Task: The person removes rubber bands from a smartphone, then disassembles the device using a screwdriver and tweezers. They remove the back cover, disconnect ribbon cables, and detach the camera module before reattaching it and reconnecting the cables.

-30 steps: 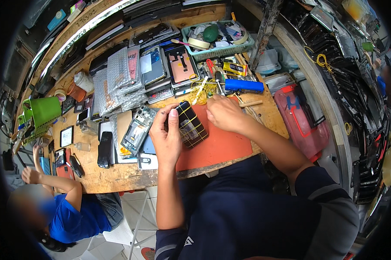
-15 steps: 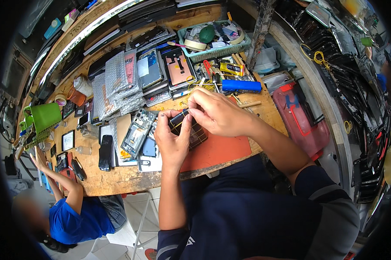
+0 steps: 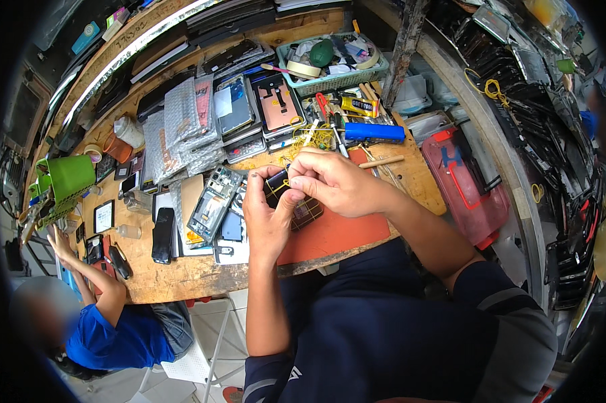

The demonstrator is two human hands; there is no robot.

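Observation:
A dark, flat, phone-like device (image 3: 308, 212) is crossed by several thin yellow rubber bands. My left hand (image 3: 268, 218) grips it by its left side, thumb toward me and fingers behind. My right hand (image 3: 336, 183) is closed in a pinch at the upper edge, where a bit of yellow rubber band (image 3: 286, 183) shows at the fingertips. Both hands hide much of the device. Beneath them lies an orange-red mat (image 3: 343, 238). A tangle of yellow rubber bands (image 3: 320, 138) sits just beyond my right hand.
Left of my hands lies an opened phone (image 3: 215, 201) beside a black phone (image 3: 162, 235). Bubble-wrapped packs (image 3: 185, 134), a green basket (image 3: 333, 77) and a blue cylinder (image 3: 375, 132) stand farther back. A person in blue (image 3: 118, 336) sits at the left; a red-lidded box (image 3: 474, 195) is at right.
My right hand has come down slightly toward the device, and its fingers have curled closer to my left thumb. The device now looks tilted differently. At left, the other person has shifted a little.

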